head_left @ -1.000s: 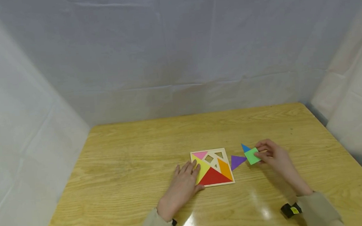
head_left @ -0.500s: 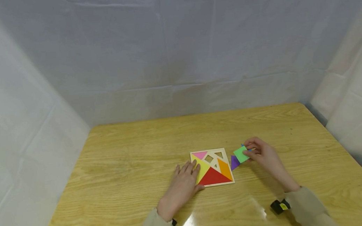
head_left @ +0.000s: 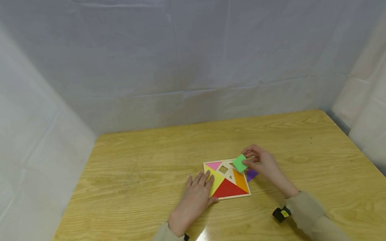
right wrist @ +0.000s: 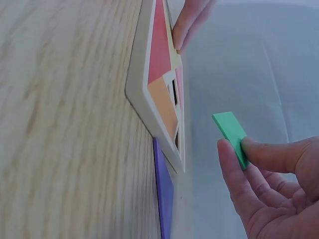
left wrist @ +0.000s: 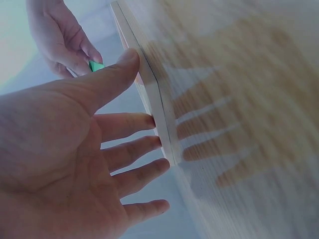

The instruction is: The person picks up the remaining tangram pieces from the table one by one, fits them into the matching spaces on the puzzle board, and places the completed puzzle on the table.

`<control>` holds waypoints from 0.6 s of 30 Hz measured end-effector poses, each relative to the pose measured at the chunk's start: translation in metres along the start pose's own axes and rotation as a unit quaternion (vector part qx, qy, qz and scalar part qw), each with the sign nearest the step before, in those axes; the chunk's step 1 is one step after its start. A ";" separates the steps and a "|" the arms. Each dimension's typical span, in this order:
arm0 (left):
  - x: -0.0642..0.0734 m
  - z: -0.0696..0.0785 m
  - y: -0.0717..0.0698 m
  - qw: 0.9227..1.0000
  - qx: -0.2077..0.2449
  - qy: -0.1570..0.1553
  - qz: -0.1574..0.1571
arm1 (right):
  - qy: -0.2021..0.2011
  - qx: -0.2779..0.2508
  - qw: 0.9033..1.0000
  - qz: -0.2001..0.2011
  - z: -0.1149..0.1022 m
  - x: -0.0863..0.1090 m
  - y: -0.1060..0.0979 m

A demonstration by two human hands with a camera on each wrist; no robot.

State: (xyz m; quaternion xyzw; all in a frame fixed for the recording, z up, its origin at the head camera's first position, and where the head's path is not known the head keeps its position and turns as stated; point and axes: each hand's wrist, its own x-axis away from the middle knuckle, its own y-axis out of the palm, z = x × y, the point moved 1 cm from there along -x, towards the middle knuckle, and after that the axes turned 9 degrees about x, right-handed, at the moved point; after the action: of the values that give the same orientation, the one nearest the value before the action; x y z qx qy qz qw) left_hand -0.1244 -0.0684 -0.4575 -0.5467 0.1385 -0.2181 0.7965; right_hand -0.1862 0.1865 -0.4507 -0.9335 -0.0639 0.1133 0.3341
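- Just right of centre in the head view, the right hand (head_left: 264, 164) pinches the green square (head_left: 240, 163) above the puzzle tray (head_left: 228, 196).
- Left hand (head_left: 195, 198), fingers flat and spread, presses the tray's left edge.
- It looks light, stiff and thin; best pinched by its edges.

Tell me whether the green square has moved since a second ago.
Yes. The green square, pinched by the right hand, moved left, from right of the purple triangle to above the puzzle tray.
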 end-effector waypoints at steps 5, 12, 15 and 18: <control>0.000 0.001 -0.001 1.000 0.000 -0.002 0.000 | 0.007 -0.022 1.000 -0.015 -0.003 -0.007 0.010; 0.001 0.001 -0.001 1.000 0.000 -0.005 -0.001 | 0.036 -0.047 0.997 -0.046 -0.009 -0.018 0.024; 0.000 0.001 0.000 1.000 -0.001 -0.006 -0.003 | 0.049 -0.026 0.997 -0.055 -0.011 -0.022 0.031; -0.001 0.000 0.001 1.000 -0.001 -0.006 -0.005 | 0.051 0.014 0.996 -0.065 -0.011 -0.024 0.036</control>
State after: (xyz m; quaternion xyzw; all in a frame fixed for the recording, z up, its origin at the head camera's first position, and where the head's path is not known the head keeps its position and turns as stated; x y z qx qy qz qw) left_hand -0.1248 -0.0681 -0.4583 -0.5492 0.1315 -0.2190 0.7957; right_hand -0.2055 0.1477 -0.4617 -0.9272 -0.1058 0.0443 0.3565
